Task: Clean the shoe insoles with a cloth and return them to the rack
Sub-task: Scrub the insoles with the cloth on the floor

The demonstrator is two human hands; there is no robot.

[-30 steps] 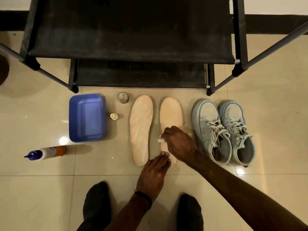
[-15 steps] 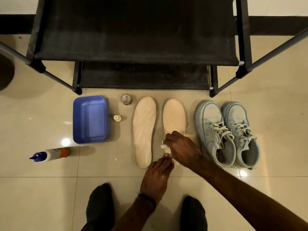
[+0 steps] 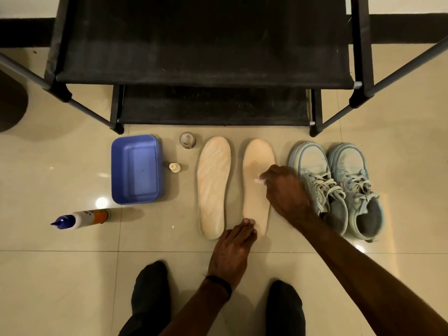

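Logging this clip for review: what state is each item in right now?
Right insole: flat on floor, being wiped.
Left insole: flat, untouched.
Cloth: pinched in right hand.
Left hand: fingertips pressing the right insole's heel.
Blue tub: open.
Bottle: lying on its side, capped.
Shoes: upright, laced.
Rack: shelves bare.

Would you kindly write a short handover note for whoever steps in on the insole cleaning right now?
Right hand: pinching a small white cloth against the middle of the right insole.
Left hand: fingertips pinning that insole's heel end to the floor.
Left insole: flat on the tiles beside it, streaky.
Shoes: to the right. Rack: shelves bare.
Done: wiping under way on the right insole.
Left: finish it, wipe the left insole, put both on the rack.
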